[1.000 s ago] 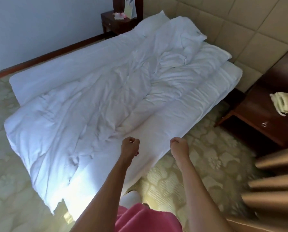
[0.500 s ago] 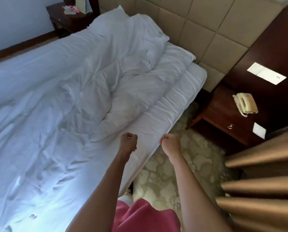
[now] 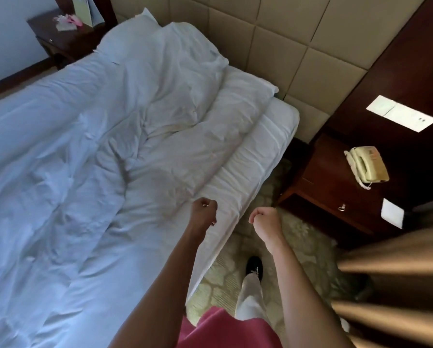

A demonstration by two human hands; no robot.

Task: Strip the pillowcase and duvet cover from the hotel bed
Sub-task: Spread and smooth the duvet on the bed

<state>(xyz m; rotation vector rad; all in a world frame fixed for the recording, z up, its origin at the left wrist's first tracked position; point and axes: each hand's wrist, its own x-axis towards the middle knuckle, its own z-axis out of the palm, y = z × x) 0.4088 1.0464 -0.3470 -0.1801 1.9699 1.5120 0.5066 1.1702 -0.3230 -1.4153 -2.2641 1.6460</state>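
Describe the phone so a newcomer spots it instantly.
Start at the padded headboard and go right to the dark wooden nightstand beside the bed. The phone sits on top of it. It is cream with a coiled cord, unlike the flat white card nearer the nightstand's front edge.

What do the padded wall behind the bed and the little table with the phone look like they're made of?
Headboard wall: probably beige leatherette or vinyl, given its smooth, faintly sheened, seamed square panels. Nightstand: dark reddish wood or veneer, glossy lacquer with reflections. Phone: cream plastic, it seems.
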